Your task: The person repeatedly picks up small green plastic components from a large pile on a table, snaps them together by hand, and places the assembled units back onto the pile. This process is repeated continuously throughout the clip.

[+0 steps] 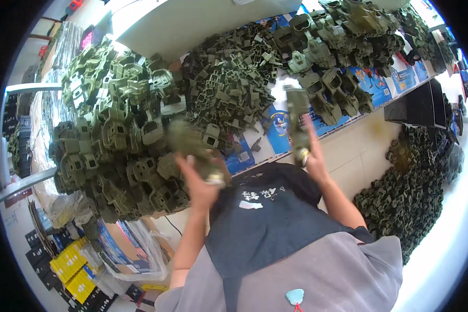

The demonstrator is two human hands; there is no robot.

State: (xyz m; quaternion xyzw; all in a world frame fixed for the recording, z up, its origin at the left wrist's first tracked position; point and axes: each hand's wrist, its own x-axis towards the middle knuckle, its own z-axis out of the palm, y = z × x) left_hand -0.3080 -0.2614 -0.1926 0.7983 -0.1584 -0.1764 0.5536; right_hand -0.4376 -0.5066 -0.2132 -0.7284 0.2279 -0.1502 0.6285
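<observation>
My left hand (198, 181) grips an olive-green molded plastic part (186, 139), which is smeared by motion; a pale ring-like spot shows at its lower end. In my right hand (316, 160) is a second long olive-green plastic part (298, 117), held upright, with a light band near its bottom. The two parts are apart, both over the front of the table. Between them lies a heap of small dark green plastic pieces (229, 83). Exactly what kind of parts these are, I cannot tell.
Larger green shells (112, 127) are piled at the left, and more shells (343, 31) at the back right. Blue printed sheets (278, 127) cover the table. A big dark green heap (405, 192) lies on the floor at right. Yellow boxes (70, 262) stand lower left.
</observation>
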